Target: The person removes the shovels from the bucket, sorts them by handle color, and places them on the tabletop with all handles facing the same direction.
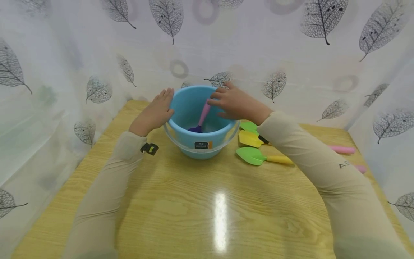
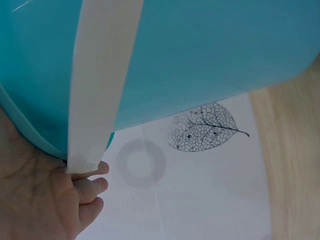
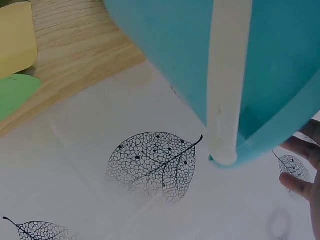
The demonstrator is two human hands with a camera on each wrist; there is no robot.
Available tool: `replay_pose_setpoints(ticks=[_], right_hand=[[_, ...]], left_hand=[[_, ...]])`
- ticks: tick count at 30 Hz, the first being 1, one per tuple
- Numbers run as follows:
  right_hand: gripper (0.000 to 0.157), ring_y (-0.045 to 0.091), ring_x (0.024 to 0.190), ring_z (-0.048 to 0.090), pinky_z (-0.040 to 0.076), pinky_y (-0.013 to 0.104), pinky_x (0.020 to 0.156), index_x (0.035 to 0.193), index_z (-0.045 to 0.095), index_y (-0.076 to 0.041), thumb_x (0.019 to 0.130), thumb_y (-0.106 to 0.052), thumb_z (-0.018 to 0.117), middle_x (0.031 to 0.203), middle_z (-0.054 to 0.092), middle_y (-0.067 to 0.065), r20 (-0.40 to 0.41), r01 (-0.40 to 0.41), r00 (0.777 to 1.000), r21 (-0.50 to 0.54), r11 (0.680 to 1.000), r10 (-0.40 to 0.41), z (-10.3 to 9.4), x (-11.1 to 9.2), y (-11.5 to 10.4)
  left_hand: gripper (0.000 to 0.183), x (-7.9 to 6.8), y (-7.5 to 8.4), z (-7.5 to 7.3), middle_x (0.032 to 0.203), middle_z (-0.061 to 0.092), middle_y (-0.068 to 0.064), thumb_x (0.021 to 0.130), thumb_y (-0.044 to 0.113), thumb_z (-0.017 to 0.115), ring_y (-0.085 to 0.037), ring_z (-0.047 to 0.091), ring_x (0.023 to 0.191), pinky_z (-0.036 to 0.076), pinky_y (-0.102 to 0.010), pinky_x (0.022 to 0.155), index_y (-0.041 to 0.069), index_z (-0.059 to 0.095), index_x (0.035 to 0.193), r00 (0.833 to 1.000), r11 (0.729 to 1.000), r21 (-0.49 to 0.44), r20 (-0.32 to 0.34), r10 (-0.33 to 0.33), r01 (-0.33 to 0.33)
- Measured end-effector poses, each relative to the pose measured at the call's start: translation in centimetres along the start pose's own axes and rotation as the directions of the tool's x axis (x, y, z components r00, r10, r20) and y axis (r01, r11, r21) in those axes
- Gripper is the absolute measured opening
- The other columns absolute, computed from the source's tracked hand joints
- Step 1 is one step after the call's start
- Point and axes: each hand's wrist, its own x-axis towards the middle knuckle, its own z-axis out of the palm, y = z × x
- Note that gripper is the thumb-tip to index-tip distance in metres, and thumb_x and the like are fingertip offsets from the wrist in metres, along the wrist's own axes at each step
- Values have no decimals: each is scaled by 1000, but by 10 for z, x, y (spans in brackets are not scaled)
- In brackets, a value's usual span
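Observation:
A light blue bucket with a white handle stands upright toward the back of the table. Inside leans a toy tool with a pink handle and a purple head, its head low in the bucket. My left hand rests against the bucket's left rim, fingers extended. Over the right rim reaches my right hand, with its fingertips overlapping the top of the pink handle in the head view. The thumb stays apart from that handle. In the right wrist view, the fingers look loosely spread beside the rim.
Right of the bucket lie a green-bladed shovel with a yellow handle, a yellow shovel and another green blade. A pink handle shows beyond the right sleeve. Leaf-patterned curtain borders the wooden table.

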Motion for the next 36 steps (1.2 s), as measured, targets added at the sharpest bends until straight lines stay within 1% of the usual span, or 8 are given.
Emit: replay_pose_setpoints(ticks=[7, 11, 19, 26, 32, 36], right_hand=[[44, 32, 117, 53, 36, 55, 104, 123, 59, -11, 83, -28, 70, 122, 61, 13, 6, 51, 999, 16, 999, -51, 12, 15, 3], [43, 32, 116, 52, 35, 55, 104, 121, 59, -12, 83, -29, 70, 121, 62, 12, 27, 60, 998, 15, 998, -60, 16, 21, 3], [42, 31, 114, 54, 38, 52, 101, 121, 59, -12, 84, -28, 68, 121, 62, 12, 88, 72, 994, -18, 997, -70, 24, 35, 1], [42, 31, 116, 54, 41, 49, 101, 121, 60, -13, 83, -29, 68, 124, 60, 13, 163, 92, 983, -15, 996, -88, 29, 45, -2], [46, 31, 120, 51, 38, 51, 104, 123, 60, -14, 81, -28, 71, 127, 59, 13, 195, 123, 974, -24, 992, -116, 38, 51, -3], [48, 30, 122, 50, 37, 51, 105, 125, 59, -15, 81, -30, 71, 130, 57, 12, 227, 132, 966, -39, 990, -120, 41, 53, -3]], left_hand=[[66, 1, -2, 2, 158, -6, -17, 98, 21, 29, -33, -9, 146, -3, -44, 121, -1, -6, 149, 1000, 1000, 5, -9, 2, -2], [66, 1, -2, 2, 158, -7, -17, 98, 21, 29, -33, -9, 146, -3, -44, 121, -1, -6, 149, 1000, 1000, 9, -4, -2, 2], [66, 0, -1, 1, 158, -6, -18, 98, 21, 29, -32, -10, 146, -3, -44, 121, -1, -6, 149, 1000, 1000, 5, -1, -6, 6], [66, 0, -2, 2, 158, -6, -17, 98, 21, 29, -33, -9, 146, -2, -45, 121, -1, -6, 149, 1000, 1000, 4, -2, -5, 5], [65, 1, -3, 3, 158, -7, -16, 98, 21, 29, -32, -9, 146, -2, -44, 121, -1, -5, 149, 1000, 1000, 0, -11, 3, -3], [66, 0, -4, 3, 158, -6, -17, 98, 21, 30, -32, -10, 146, -2, -44, 121, -1, -5, 149, 1000, 1000, -1, -13, 5, -5]])
